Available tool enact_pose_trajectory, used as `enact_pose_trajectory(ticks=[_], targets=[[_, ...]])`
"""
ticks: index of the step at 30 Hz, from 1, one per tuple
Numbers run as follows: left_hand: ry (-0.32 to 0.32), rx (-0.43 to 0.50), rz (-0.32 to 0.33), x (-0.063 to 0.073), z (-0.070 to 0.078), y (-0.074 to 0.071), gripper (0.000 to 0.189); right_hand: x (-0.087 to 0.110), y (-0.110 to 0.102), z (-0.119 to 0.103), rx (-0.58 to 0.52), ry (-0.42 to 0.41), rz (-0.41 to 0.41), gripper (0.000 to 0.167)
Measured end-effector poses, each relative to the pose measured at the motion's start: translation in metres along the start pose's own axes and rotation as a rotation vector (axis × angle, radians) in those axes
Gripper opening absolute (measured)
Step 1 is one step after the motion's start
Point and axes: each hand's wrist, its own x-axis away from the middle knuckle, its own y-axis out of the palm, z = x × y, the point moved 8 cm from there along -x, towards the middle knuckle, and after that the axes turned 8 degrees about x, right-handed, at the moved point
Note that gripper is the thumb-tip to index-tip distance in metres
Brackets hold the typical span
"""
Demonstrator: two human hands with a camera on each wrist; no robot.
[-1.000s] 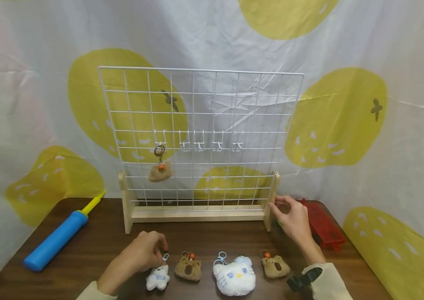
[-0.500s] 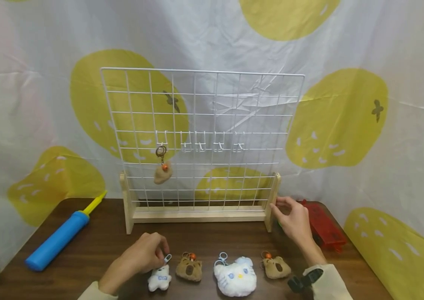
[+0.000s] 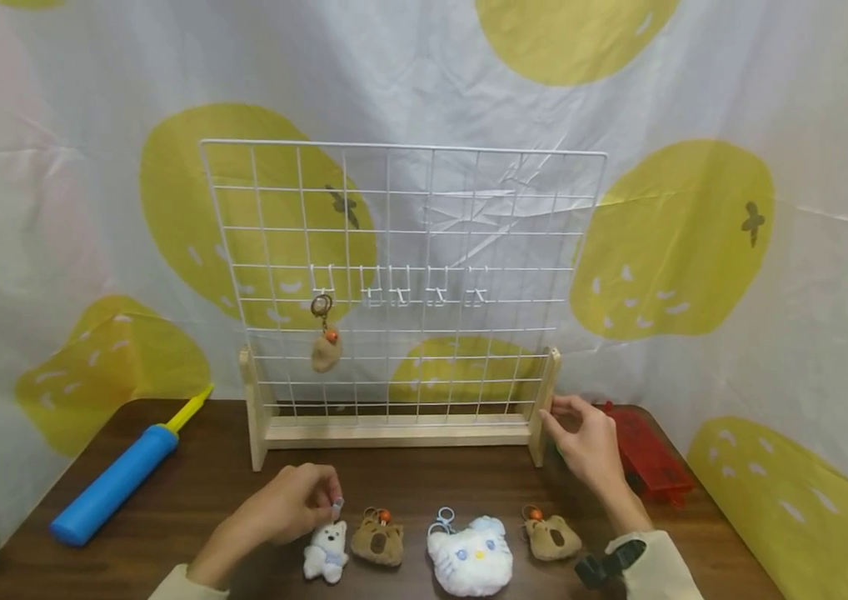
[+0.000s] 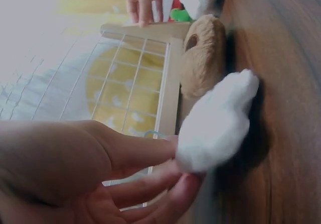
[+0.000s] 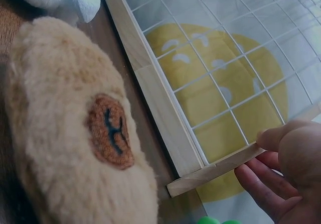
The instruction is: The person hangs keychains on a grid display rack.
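My left hand (image 3: 292, 502) pinches the top clip of a small white bear plush keychain (image 3: 326, 553), which hangs upright just below the fingers. In the left wrist view the plush (image 4: 215, 128) tilts close over the table, its clip mostly hidden by the thumb. At the far right, my right hand (image 3: 591, 440) grips the wooden right foot (image 3: 541, 417) of a white wire grid rack (image 3: 409, 150); thumb and fingers lie on either side of the wood in the right wrist view. A brown plush keychain (image 3: 326, 353) dangles from the leftmost of several white hooks (image 3: 435, 297).
On the table lie a brown bear plush (image 3: 377, 542), a white cat-face plush (image 3: 475, 560) and another brown plush (image 3: 553, 538). A blue pump (image 3: 117, 483) with a yellow end lies left, a red plastic box (image 3: 649, 454) right. Patterned cloth hangs behind.
My left hand has lifted the white bear plush slightly, and it has swung upright toward the right. The hanging brown plush has turned on its hook. My right hand stays on the rack.
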Motion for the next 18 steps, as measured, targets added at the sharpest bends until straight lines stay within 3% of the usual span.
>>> enact_pose_trajectory(ticks=[6,11,18], targets=[[0.019,0.064,0.012,-0.003,-0.002,-0.011,0.012,0.001,0.001,-0.002,0.000,-0.005,0.008,0.020],[0.039,0.124,0.036,-0.008,0.006,-0.019,0.012,0.002,0.001,-0.002,0.006,0.000,0.005,0.020],[0.114,0.164,0.184,-0.017,0.033,-0.038,0.013,0.000,-0.001,0.000,0.009,-0.002,0.018,0.020]])
